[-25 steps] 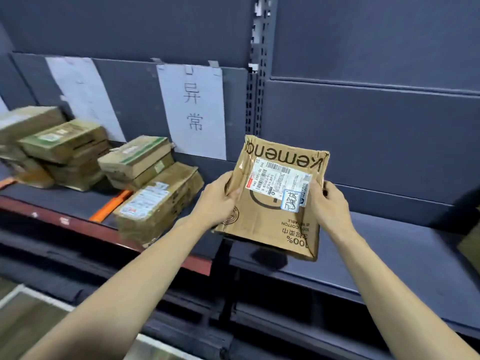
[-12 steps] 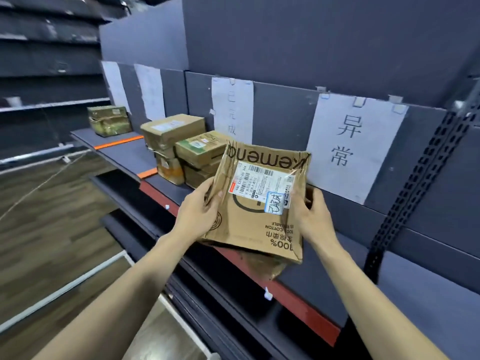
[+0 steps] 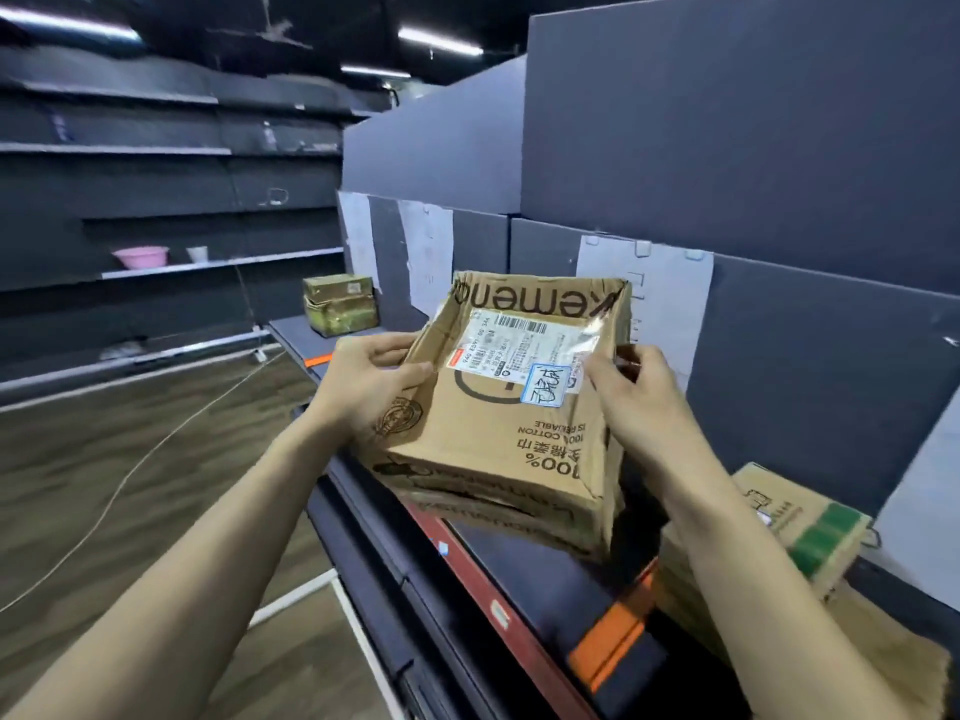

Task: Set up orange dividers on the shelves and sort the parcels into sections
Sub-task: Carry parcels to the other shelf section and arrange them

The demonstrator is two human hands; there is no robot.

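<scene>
I hold a brown cardboard parcel (image 3: 498, 439) with a white shipping label and a small blue-edged sticker on top, above the front edge of the dark shelf (image 3: 550, 589). My left hand (image 3: 363, 387) grips its left side and my right hand (image 3: 639, 402) grips its right side, thumb near the label. An orange divider (image 3: 618, 641) lies across the shelf below and to the right. Another orange divider (image 3: 314, 360) shows further down the shelf, behind my left hand.
A stack of brown parcels with green tape (image 3: 779, 553) sits on the shelf at the right. A greenish parcel stack (image 3: 338, 304) stands at the shelf's far end. White paper signs (image 3: 649, 293) hang on the back panel. A pink basin (image 3: 141, 256) sits on a far shelf; a cable crosses the wooden floor.
The view has swung left along the shelf. The parcel has stayed in both hands and has travelled left past the stacked parcels, which now lie at the right.
</scene>
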